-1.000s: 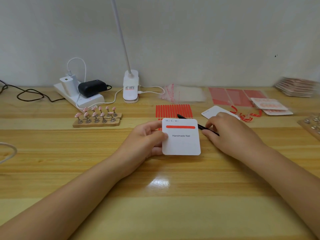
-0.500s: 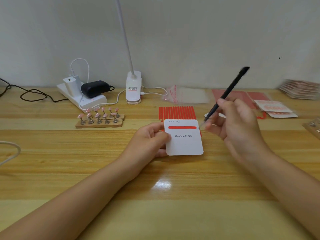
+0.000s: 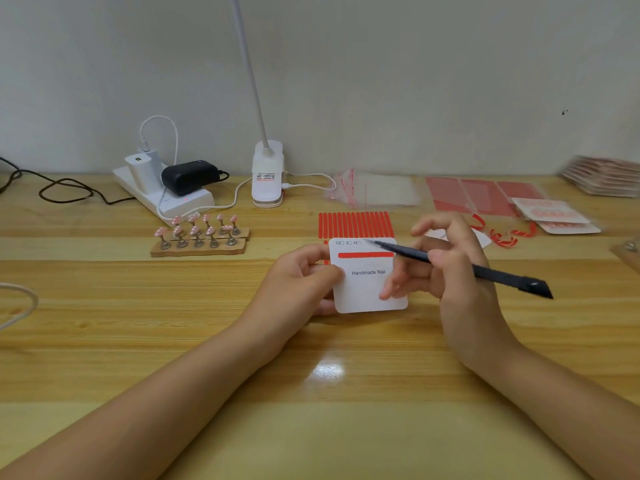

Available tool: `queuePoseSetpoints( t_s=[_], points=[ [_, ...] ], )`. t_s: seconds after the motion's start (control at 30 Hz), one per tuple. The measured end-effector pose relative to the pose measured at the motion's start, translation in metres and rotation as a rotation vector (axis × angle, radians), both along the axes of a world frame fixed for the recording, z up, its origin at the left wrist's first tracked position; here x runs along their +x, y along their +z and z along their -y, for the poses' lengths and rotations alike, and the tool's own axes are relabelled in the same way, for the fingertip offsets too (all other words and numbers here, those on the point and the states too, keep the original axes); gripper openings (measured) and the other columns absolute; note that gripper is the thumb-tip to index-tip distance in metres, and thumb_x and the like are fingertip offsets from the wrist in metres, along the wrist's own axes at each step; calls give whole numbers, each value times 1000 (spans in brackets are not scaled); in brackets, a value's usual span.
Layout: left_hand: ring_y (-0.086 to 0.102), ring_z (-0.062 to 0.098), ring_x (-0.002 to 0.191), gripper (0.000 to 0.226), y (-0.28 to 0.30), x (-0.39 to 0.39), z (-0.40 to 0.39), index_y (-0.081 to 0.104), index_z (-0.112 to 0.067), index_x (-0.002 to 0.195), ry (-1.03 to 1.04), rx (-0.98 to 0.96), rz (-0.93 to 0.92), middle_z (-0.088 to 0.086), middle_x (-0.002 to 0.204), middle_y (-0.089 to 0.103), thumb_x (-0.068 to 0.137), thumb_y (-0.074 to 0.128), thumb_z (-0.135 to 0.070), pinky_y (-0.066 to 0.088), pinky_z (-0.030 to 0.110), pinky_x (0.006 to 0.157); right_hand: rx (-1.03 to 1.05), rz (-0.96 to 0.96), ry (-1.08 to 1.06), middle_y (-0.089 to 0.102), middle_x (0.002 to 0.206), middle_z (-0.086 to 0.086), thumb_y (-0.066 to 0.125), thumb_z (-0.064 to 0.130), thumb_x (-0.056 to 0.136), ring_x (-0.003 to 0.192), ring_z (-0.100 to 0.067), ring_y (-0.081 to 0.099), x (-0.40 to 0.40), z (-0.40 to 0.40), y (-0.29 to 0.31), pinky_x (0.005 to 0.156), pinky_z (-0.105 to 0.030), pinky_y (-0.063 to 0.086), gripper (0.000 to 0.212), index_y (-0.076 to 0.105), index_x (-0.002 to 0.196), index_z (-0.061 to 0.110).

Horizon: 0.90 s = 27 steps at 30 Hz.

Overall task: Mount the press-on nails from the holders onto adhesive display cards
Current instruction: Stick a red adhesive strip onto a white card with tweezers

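My left hand (image 3: 300, 281) pinches the left edge of a white display card (image 3: 363, 292) printed "Handmade Nail", with a red adhesive strip (image 3: 365, 255) across its top. My right hand (image 3: 450, 268) grips black tweezers (image 3: 460, 266) lying almost level, their tip over the card's top right corner, and its fingertips rest on the card's right side. Several pink press-on nails on metal holders (image 3: 201, 233) stand in a wooden base to the left. A sheet of red adhesive strips (image 3: 356, 224) lies just behind the card.
A white power strip (image 3: 166, 195) with chargers and cables sits at the back left, next to a clip lamp (image 3: 266, 178). Clear bags (image 3: 374, 188), red backing sheets (image 3: 478, 195), finished cards (image 3: 554, 216) and peeled red liners (image 3: 502, 235) lie to the right. Another wooden holder (image 3: 628, 251) is at the right edge.
My right hand lifted the tweezers off the table, swung them upright, then turned them down so the tip points at the card's top. The left hand kept holding the card.
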State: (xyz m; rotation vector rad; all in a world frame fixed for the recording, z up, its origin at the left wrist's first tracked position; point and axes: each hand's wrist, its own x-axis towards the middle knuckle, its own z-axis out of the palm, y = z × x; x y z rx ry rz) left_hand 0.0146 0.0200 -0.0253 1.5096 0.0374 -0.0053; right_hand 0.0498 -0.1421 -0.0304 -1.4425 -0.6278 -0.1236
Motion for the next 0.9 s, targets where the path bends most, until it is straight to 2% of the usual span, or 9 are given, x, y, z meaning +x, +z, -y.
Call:
queuePoseSetpoints(
  t_s=[0.07, 0.1, 0.23, 0.37, 0.43, 0.53, 0.63, 0.8, 0.9],
  points=[
    [70, 14, 83, 28, 0, 1, 0, 63, -18, 98, 0, -14, -8, 0, 88, 74, 91, 46, 2, 56, 22, 61, -96, 85, 0, 68, 79, -1, 37, 26, 81, 73, -15, 67, -1, 1, -1, 66, -23, 51, 27, 59, 98, 24],
    [71, 15, 81, 28, -1, 1, -1, 63, -17, 99, 0, -22, -11, 1, 88, 74, 91, 46, 3, 56, 22, 60, -145, 135, -20, 69, 85, 3, 41, 29, 82, 79, -12, 66, -2, 0, 0, 70, -20, 50, 28, 63, 98, 25],
    [71, 20, 83, 28, 0, 1, -2, 64, -14, 100, -11, -49, -15, 5, 92, 74, 91, 45, 4, 58, 25, 64, -356, 453, -210, 68, 76, 10, 69, 18, 78, 75, 1, 62, -4, -2, 0, 70, -5, 44, 7, 71, 83, 14],
    [71, 19, 81, 28, 1, 0, -2, 64, -13, 102, -22, -49, -15, 7, 94, 73, 91, 45, 4, 58, 24, 64, -394, 451, -194, 63, 80, 19, 71, 12, 76, 80, 13, 62, -3, -4, -4, 67, -1, 43, 12, 66, 86, 8],
    [71, 17, 80, 28, 2, -1, -2, 64, -11, 105, -29, -43, -14, 8, 94, 73, 91, 44, 4, 57, 23, 62, -420, 502, -202, 62, 80, 20, 71, 16, 77, 81, 11, 62, -2, -5, -4, 66, -2, 44, 13, 66, 85, 7],
    [71, 19, 83, 28, 2, -1, -2, 63, -11, 107, -32, -37, -17, 8, 96, 73, 91, 45, 3, 57, 24, 65, -461, 611, -211, 66, 74, 8, 71, 21, 79, 71, -4, 62, 1, -4, -5, 60, -12, 47, 15, 68, 81, 6],
    [71, 19, 85, 27, 3, -1, -2, 63, -12, 106, -37, -37, -18, 7, 97, 73, 91, 46, 2, 57, 24, 65, -472, 652, -217, 65, 69, 1, 67, 23, 82, 64, -7, 56, 4, -2, -6, 57, -19, 46, 17, 68, 78, 7],
    [71, 19, 85, 28, 3, -2, -2, 64, -17, 99, -46, -55, -24, 5, 95, 73, 91, 45, 3, 58, 24, 65, -452, 659, -209, 64, 70, 4, 62, 20, 83, 65, -5, 54, 6, -3, -7, 58, -16, 45, 13, 67, 77, 11],
    [71, 19, 85, 28, 4, -2, -2, 64, -16, 98, -47, -57, -25, 5, 94, 74, 91, 45, 3, 58, 24, 65, -455, 620, -196, 63, 71, 6, 61, 22, 84, 64, -10, 55, 5, -2, -8, 58, -20, 45, 13, 66, 77, 12]
  ],
)
